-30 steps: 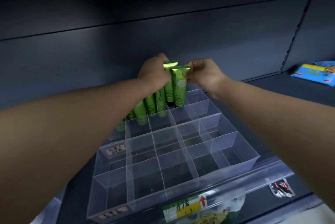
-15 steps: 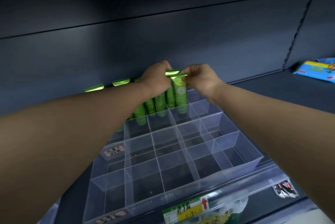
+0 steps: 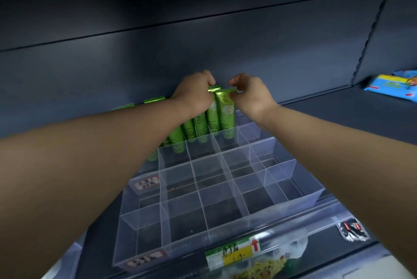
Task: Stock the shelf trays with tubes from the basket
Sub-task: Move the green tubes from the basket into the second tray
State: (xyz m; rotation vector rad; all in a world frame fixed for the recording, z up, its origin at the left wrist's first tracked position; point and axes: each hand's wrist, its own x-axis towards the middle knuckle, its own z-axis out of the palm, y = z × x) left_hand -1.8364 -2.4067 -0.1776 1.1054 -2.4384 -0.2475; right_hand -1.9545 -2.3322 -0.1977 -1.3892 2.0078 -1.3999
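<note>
fingers [image 3: 235,80] of right hand [image 3: 252,98] pinched on flat crimped top of end tube [image 3: 226,118]; left hand [image 3: 194,96] curled over tops of row of green tubes [image 3: 191,131] beside it. shiny green, white print, standing cap-down, leaning back, in rear cells of clear divided tray [image 3: 293,195]. dark grey shelf [image 3: 338,120], dim back panel [image 3: 203,53], blue packet [image 3: 392,84] far right, price label [image 3: 232,252] on front rail, foil sachet [image 3: 353,229] near front right edge.
</note>
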